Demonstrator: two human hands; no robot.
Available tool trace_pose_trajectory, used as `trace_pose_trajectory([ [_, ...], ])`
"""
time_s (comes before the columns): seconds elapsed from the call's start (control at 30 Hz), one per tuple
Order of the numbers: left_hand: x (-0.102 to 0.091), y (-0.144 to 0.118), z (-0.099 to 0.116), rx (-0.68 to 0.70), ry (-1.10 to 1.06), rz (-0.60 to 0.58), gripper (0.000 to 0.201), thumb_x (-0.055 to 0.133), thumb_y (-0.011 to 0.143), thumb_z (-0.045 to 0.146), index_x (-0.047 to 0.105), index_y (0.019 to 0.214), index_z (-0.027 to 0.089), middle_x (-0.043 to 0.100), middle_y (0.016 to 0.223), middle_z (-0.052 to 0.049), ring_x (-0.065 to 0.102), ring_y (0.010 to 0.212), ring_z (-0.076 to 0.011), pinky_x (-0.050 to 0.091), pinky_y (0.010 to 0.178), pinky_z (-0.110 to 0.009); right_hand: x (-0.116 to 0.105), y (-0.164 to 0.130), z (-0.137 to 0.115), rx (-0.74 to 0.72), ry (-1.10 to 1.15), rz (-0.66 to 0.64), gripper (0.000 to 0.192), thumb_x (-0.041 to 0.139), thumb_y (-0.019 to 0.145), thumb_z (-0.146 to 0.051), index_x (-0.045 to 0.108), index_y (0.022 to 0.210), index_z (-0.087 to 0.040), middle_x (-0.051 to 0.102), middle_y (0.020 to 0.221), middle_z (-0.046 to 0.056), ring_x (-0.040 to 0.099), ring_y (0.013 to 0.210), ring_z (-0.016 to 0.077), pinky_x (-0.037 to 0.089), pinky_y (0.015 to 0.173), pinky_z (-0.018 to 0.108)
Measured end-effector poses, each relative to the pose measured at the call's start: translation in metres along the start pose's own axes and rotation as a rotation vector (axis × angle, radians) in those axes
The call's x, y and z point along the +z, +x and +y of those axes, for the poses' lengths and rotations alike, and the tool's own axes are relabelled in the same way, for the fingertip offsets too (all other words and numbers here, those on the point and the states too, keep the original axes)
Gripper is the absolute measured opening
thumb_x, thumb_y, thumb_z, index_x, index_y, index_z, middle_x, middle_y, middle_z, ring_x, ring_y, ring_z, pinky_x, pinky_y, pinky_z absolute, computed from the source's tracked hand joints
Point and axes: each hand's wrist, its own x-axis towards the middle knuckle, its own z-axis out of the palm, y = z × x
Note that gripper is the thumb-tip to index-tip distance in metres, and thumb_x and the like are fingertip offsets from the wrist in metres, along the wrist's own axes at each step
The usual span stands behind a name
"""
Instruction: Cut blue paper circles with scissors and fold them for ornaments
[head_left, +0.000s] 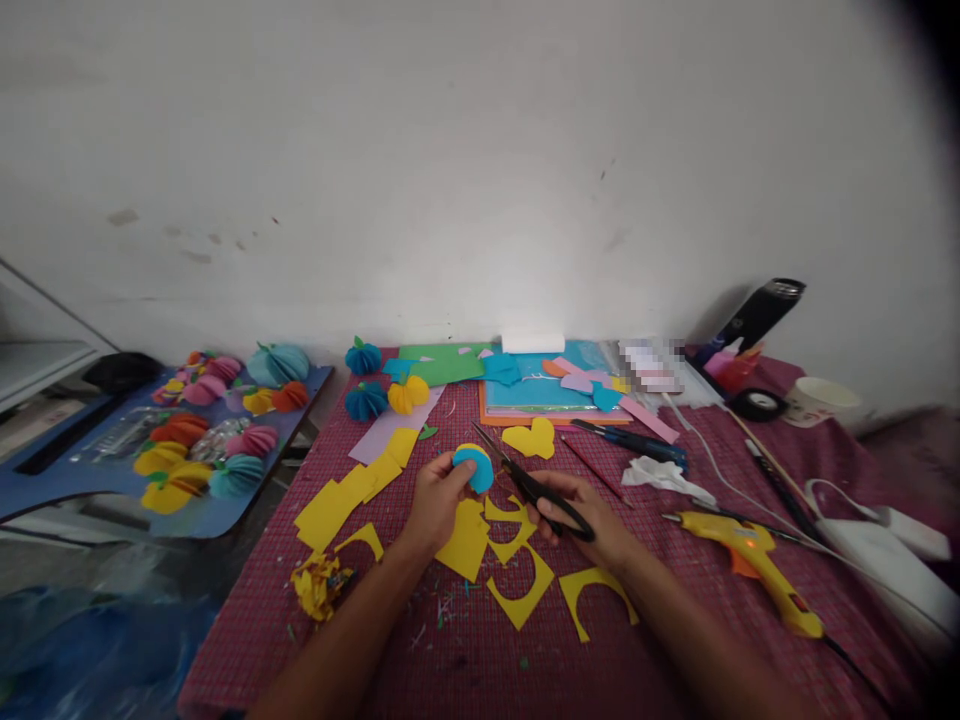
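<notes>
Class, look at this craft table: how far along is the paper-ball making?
Done: finished paper balls fill the blue board, and three more sit on the table. In hand: the left hand holds a blue and yellow disc; the right hand holds open scissors at it. Left: yellow squares lie uncut, and the glue gun lies unused.

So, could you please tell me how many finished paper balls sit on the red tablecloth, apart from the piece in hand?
3: a blue paper ball by the wall, another blue one just nearer, and a yellow one beside it. Others may hide among the paper sheets.
</notes>
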Motion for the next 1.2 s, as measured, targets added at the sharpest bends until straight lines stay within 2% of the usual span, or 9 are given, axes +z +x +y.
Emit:
trace_pose_trajectory([
  [0.4, -0.0022, -0.0008, -0.0004, 0.010, 0.073, -0.051, 0.021, 0.069, 0.076, 0.034, 0.061, 0.071, 0.015, 0.059, 0.064, 0.000, 0.052, 0.055, -0.0121, 0.046, 0.053, -0.026, 0.0043, -0.0012, -0.0031, 0.068, -0.056, 0.002, 0.035, 0.076, 0.077, -0.033, 0.067, 0.107, -0.017, 0.064, 0.072, 0.000, 0.055, 0.049, 0.0085, 0.040, 0.045, 0.019],
  [0.7, -0.0079, -0.0021, -0.0006, 0.041, 0.204, -0.099, 0.013, 0.063, 0.075, 0.027, 0.062, 0.068, 0.016, 0.054, 0.059, 0.002, 0.049, 0.054, -0.0108, 0.041, 0.054, -0.023, -0.0037, -0.0030, -0.0064, 0.059, -0.127, -0.040, 0.043, 0.077, 0.076, -0.036, 0.067, 0.114, -0.017, 0.062, 0.070, -0.001, 0.053, 0.049, 0.0081, 0.039, 0.044, 0.019],
  [0.87, -0.0071, -0.0032, 0.0034, 0.012, 0.220, -0.072, 0.013, 0.064, 0.071, 0.028, 0.062, 0.066, 0.016, 0.053, 0.059, 0.002, 0.046, 0.054, -0.0105, 0.039, 0.053, -0.022, -0.0046, -0.0029, -0.0050, 0.088, -0.154, -0.055, 0.043, 0.078, 0.075, -0.036, 0.068, 0.113, -0.018, 0.063, 0.072, 0.000, 0.054, 0.051, 0.0084, 0.038, 0.044, 0.018],
  [1.2, -0.0092, -0.0039, 0.0048, -0.029, 0.207, -0.080, 0.013, 0.062, 0.067, 0.025, 0.052, 0.062, 0.017, 0.045, 0.057, 0.004, 0.042, 0.050, -0.0090, 0.036, 0.048, -0.022, -0.0036, -0.0039, -0.0045, 0.095, -0.166, -0.089, 0.044, 0.077, 0.076, -0.036, 0.067, 0.114, -0.016, 0.062, 0.069, -0.001, 0.052, 0.050, 0.0082, 0.038, 0.044, 0.018],
])
